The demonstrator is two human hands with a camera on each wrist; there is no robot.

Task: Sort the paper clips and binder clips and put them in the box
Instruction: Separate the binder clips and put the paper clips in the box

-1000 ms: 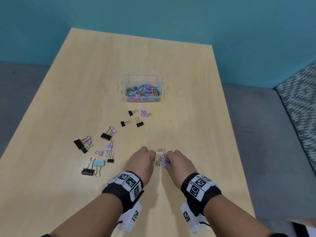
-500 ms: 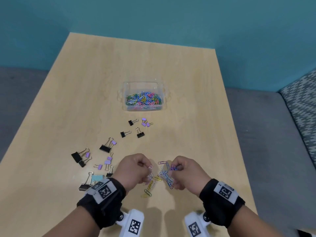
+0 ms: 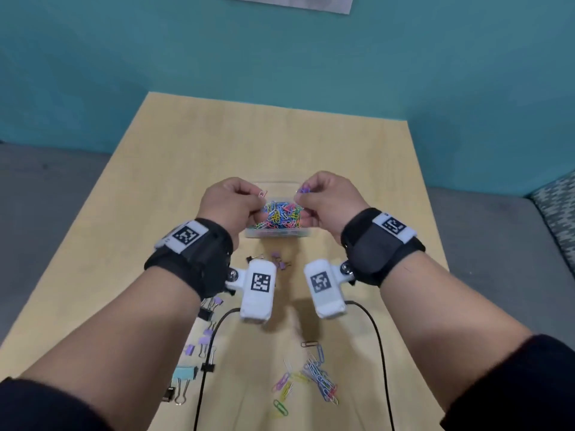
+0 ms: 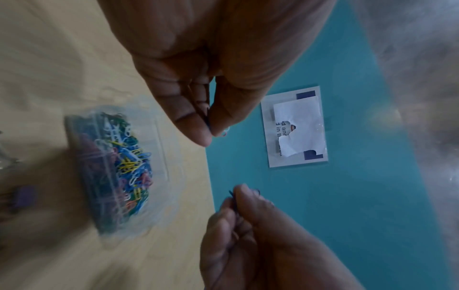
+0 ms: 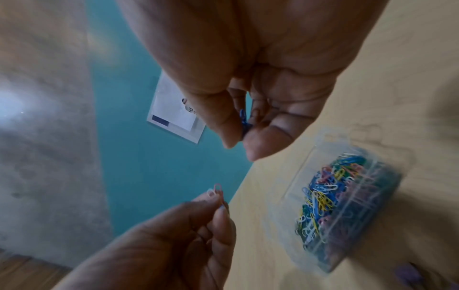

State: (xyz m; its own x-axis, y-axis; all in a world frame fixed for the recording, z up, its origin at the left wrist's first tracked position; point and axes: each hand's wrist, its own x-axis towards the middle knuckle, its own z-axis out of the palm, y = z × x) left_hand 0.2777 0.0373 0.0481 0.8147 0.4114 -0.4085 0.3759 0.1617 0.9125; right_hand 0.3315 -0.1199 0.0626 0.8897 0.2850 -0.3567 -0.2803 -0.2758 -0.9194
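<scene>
A clear plastic box [image 3: 277,234] full of coloured paper clips stands mid-table, also seen in the left wrist view [image 4: 161,157] and the right wrist view [image 5: 298,176]. My left hand [image 3: 260,198] hovers over the box's left side and pinches pink and white paper clips [image 3: 264,193] [image 5: 217,191]. My right hand [image 3: 301,194] hovers over the right side and pinches blue-purple paper clips [image 3: 305,190] [image 5: 242,119]. Several loose paper clips [image 3: 314,377] lie near the table's front edge. Black, purple and light blue binder clips [image 3: 205,346] are scattered at the front left.
A few small purple and black binder clips [image 3: 278,263] lie just in front of the box. Black cables [image 3: 378,337] hang from the wrist cameras over the table. A teal wall with a paper sign [image 3: 289,3] stands behind the table; a patterned cushion [image 3: 557,206] is at the right.
Both hands have lifted from the pile of paper clips near the front edge and moved forward to above the box, each carrying a few clips. The rest of the pile stays on the table.
</scene>
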